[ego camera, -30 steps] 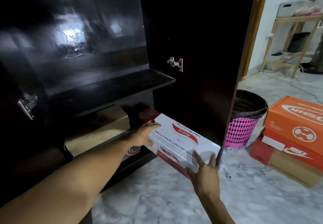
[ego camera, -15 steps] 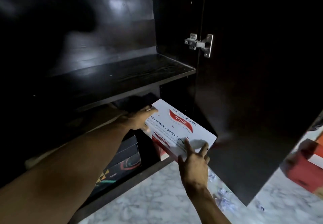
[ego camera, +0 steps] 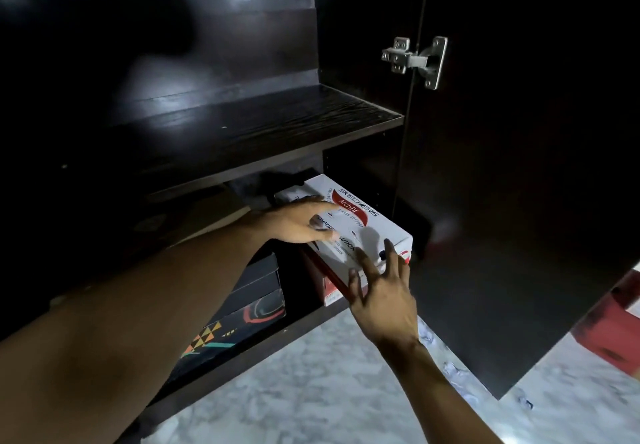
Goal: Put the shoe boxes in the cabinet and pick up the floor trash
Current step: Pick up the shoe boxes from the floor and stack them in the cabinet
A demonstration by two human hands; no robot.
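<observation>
A white shoe box with a red logo (ego camera: 367,221) lies in the lower compartment of the dark cabinet (ego camera: 263,121), on top of a red and white box (ego camera: 329,291). My left hand (ego camera: 294,223) rests flat on its lid with straight fingers. My right hand (ego camera: 381,291) touches the box's near end, fingers spread and straight. A black patterned box (ego camera: 242,315) sits to the left in the same compartment, with a brown box (ego camera: 207,215) above it. Crumpled trash (ego camera: 450,371) lies on the marble floor by the door.
The open cabinet door (ego camera: 519,166) stands at the right, hung on a metal hinge (ego camera: 415,59). A red box (ego camera: 616,332) shows on the floor past the door's edge. Grey marble floor (ego camera: 311,391) spreads below.
The white box has gone deeper into the lower compartment and now lies level. My left hand moved from its far corner onto the lid. The view has come closer.
</observation>
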